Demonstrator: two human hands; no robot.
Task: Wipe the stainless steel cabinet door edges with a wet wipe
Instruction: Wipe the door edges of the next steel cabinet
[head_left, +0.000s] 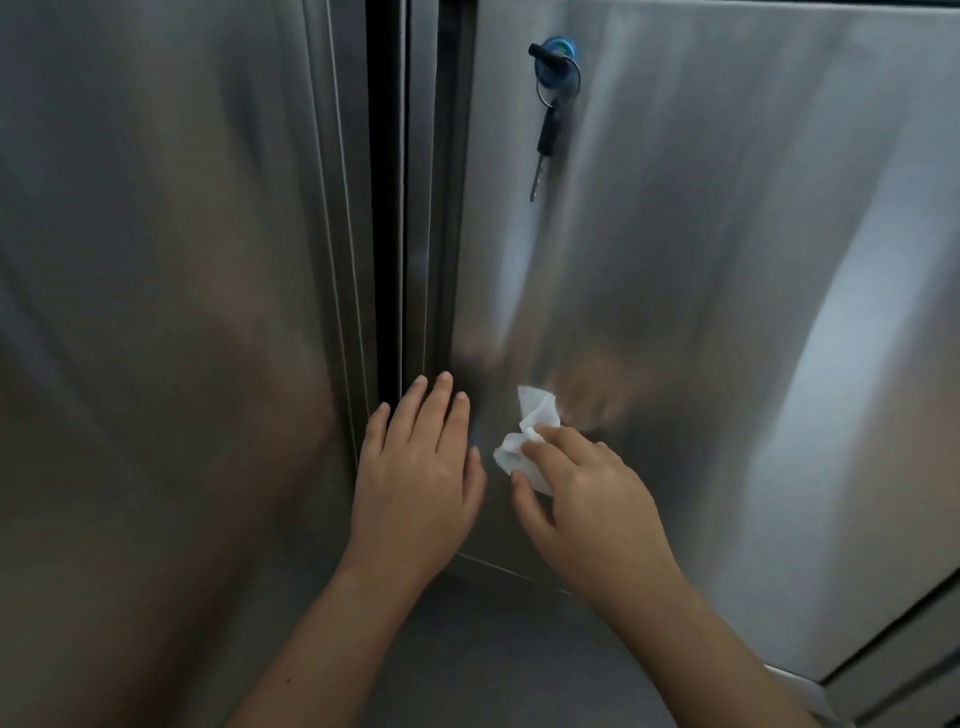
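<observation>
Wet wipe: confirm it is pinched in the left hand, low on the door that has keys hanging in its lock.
Not right. The head view shows the wet wipe pinched in the right hand; the left hand holds nothing, its fingers straight beside the gap. The rest stands: it is low on the door that has keys hanging in its lock.

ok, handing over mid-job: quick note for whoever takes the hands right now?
Left hand: open, flat on the right door by its left edge, fingertips near the dark gap.
Right hand: pinches the crumpled wet wipe low at the door face, beside the edge, not on it.
Keys hang from the blue lock above.
Done: cannot tell which edges are wiped.
Left: probably bring the wipe onto the edge and run it along.
</observation>
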